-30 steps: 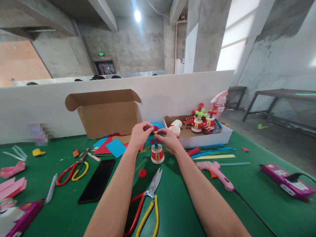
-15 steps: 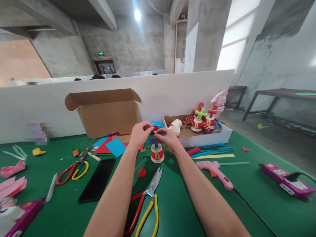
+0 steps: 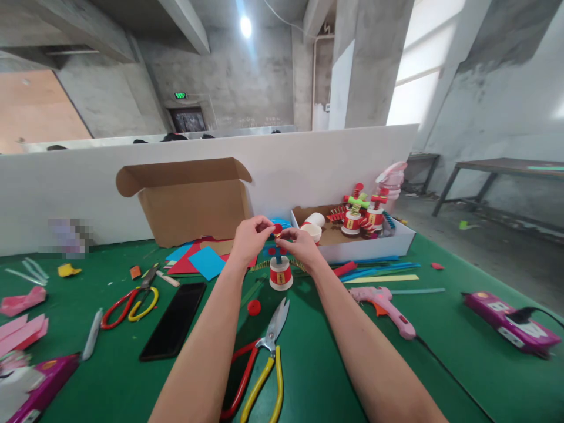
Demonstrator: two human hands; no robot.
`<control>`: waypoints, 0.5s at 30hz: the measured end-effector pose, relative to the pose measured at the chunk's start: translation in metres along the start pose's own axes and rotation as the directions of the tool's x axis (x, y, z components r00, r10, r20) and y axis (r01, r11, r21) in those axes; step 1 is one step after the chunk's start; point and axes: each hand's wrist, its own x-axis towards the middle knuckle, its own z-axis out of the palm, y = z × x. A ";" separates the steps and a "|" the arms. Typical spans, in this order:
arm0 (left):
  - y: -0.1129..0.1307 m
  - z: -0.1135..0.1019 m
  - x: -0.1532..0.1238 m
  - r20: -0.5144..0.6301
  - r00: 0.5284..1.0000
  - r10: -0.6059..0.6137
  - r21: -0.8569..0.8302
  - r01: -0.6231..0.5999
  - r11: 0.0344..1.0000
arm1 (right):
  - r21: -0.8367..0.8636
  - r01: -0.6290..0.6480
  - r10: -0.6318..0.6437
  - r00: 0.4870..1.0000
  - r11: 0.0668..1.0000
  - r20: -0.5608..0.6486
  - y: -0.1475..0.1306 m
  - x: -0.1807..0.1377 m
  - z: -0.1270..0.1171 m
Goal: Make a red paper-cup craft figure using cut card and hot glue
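Observation:
A small figure on an upturned red-and-white paper cup stands in front of me, with a blue upper part and springy paper arms out to both sides. At its top is a red paper disc with some gold below it. My left hand pinches the disc from the left. From the right, the fingertips of my right hand close on the same top piece, just under the disc. A loose red paper coil lies in front of the cup. Open shears with red and yellow handles lie between my forearms.
A white box holding similar figures and cups stands behind on the right. The pink glue gun and its cord lie to the right, near a purple power strip. Leftward are a phone, scissors and coloured paper.

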 end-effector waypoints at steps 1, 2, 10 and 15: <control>0.000 0.000 0.000 0.000 1.000 -0.001 0.002 0.001 1.000 | 0.000 -0.002 0.002 1.000 1.000 -0.001 0.000 0.000 0.000; 0.000 0.000 0.000 0.000 1.000 -0.002 0.005 0.002 1.000 | -0.002 -0.003 0.003 1.000 1.000 -0.003 -0.001 0.000 0.000; 0.000 0.000 0.000 0.007 1.000 -0.001 0.002 0.001 1.000 | -0.015 0.008 -0.008 1.000 1.000 -0.003 -0.002 -0.001 0.000; 0.001 0.000 -0.001 0.013 1.000 -0.013 -0.012 0.013 1.000 | 0.002 0.010 -0.010 1.000 1.000 -0.004 -0.002 -0.001 0.000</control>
